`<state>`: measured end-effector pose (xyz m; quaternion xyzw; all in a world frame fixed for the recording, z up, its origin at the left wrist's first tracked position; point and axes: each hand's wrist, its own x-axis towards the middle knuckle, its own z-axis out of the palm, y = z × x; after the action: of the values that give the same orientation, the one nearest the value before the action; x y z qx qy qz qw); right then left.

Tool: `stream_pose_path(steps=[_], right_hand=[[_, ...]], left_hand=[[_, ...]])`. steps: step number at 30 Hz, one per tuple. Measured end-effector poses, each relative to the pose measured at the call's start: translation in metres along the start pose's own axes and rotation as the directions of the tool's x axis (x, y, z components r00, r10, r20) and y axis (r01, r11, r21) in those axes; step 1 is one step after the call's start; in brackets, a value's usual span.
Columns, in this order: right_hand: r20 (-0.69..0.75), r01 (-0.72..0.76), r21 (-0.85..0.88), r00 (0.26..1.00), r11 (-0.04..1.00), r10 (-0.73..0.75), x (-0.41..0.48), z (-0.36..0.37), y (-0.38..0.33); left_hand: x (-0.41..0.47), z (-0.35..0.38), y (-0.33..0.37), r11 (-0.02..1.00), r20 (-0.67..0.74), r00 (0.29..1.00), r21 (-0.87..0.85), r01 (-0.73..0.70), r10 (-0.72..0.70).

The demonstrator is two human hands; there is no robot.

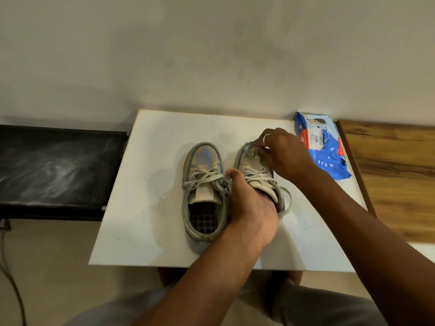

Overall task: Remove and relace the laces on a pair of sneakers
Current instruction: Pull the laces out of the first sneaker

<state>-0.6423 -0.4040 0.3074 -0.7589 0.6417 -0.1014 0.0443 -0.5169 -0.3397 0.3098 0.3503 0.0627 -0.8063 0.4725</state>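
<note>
While left hand (pixel 253 208) grips it, right hand (pixel 280 151) pinching lace (pixel 252 152), sneaker (pixel 247 164) toe-first toward wall (pixel 211 55).

Scuffed left sneaker (pixel 202 161) with a faintly shiny toe and duller right sneaker (pixel 248 162), both with flat cloth laces (pixel 205 177), on a smooth matt white tabletop (pixel 146 196). Glossy, crinkled plastic wipes pack (pixel 326 151) on its far right corner; wood-grain board (pixel 395 172) to its right, dusty matt black surface (pixel 58 170) to its left.
</note>
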Motion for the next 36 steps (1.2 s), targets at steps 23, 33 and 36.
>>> stream_pose_path(steps=[23,33,36], right_hand=[[0.174,-0.123,0.165,0.980,0.979,0.094,0.006,-0.012,-0.021],[0.084,0.067,0.239,0.992,0.969,-0.090,0.004,-0.001,-0.027],[0.075,0.043,0.190,0.995,0.981,-0.058,0.008,-0.002,-0.018]], left_hand=[[-0.002,0.001,0.001,0.999,-0.017,1.000,0.039,0.011,-0.010],[0.005,-0.003,-0.004,1.000,-0.006,1.000,0.014,-0.015,0.015],[0.004,-0.002,-0.004,1.000,0.005,1.000,0.010,-0.009,0.009]])
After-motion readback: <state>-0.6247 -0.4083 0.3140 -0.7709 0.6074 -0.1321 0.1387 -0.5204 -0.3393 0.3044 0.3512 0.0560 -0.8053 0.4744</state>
